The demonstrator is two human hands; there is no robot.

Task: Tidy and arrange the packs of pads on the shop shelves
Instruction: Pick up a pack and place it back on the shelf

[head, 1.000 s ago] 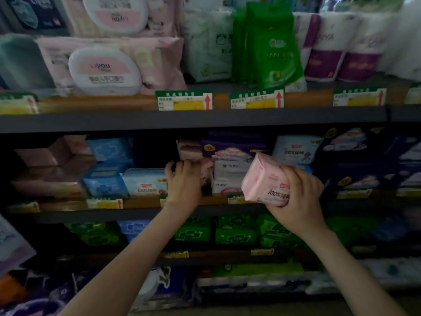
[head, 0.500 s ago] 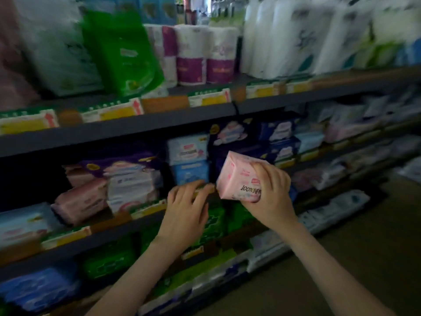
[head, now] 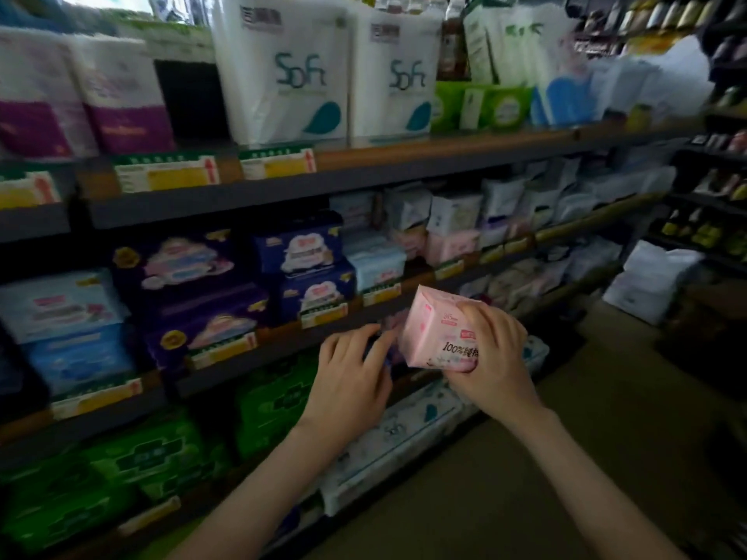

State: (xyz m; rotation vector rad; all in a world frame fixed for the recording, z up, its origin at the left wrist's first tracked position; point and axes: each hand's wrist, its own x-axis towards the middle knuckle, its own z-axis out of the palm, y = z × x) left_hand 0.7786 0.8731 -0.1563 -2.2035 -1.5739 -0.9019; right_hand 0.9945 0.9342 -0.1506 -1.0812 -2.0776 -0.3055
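Observation:
My right hand (head: 491, 359) grips a pink pack of pads (head: 430, 329) in front of the middle shelf, its fingers curled over the pack's right side. My left hand (head: 349, 375) hovers just left of the pack, fingers relaxed and slightly spread, holding nothing. Its fingertips lie close to the pack's left edge. Behind the hands, the middle shelf (head: 283, 345) carries dark blue packs of pads (head: 307, 268), a purple pack (head: 186, 276) and light blue packs (head: 60, 317). Further right on that shelf stand pink and white packs (head: 452, 232).
The top shelf (head: 364, 171) holds tall white tissue packs (head: 283, 70) and purple-banded rolls (head: 121, 90). Green packs (head: 266, 402) fill the lower shelf, white packs (head: 404, 430) the bottom one. A white bag (head: 650, 280) sits on the floor at right, before a rack of bottles (head: 711, 220).
The view has swung right along the aisle. My right hand carried the pink pack along; my left hand left the shelf edge and now hovers beside the pack.

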